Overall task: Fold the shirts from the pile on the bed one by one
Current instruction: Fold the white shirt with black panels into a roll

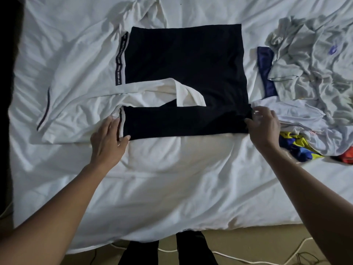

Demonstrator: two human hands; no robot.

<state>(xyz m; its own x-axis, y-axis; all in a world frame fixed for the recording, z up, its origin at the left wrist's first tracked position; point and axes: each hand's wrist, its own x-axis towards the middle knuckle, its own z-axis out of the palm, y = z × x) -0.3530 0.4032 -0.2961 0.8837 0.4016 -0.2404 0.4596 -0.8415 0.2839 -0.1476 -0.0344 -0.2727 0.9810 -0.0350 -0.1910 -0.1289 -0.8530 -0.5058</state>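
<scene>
A black and white shirt (183,58) is lying flat in the middle of the bed (172,188). Its black part is facing up. Its white sleeve (63,111) is stretching out toward the left edge of the bed. A black band with white words (120,62) is running along the left side of the black part. The near part of the shirt is lying folded over as a long black strip (181,121). A bit of white cloth is peeking out just behind that strip.

The left hand (108,140) is lying on the left end of the strip. Its fingers are straight and flat on the cloth, and its thumb is touching the near corner of the black part. The right hand (265,124) is at the right end of the strip. Its fingers are bent, and it is pinching the black cloth between thumb and fingers.

The pile (309,73) is sitting by the right edge of the bed, just beside the right hand. A crumpled grey shirt (315,60) is lying on top at the far side. A dark blue cloth (266,69) is poking out on the pile's left side. A white shirt (292,113) is lying nearer, touching the black shirt's right corner. A yellow and blue cloth (298,146) and an orange cloth (346,154) are showing at the near side of the pile.

White cords (229,255) are lying on the floor (248,238) below the near edge of the bed.
</scene>
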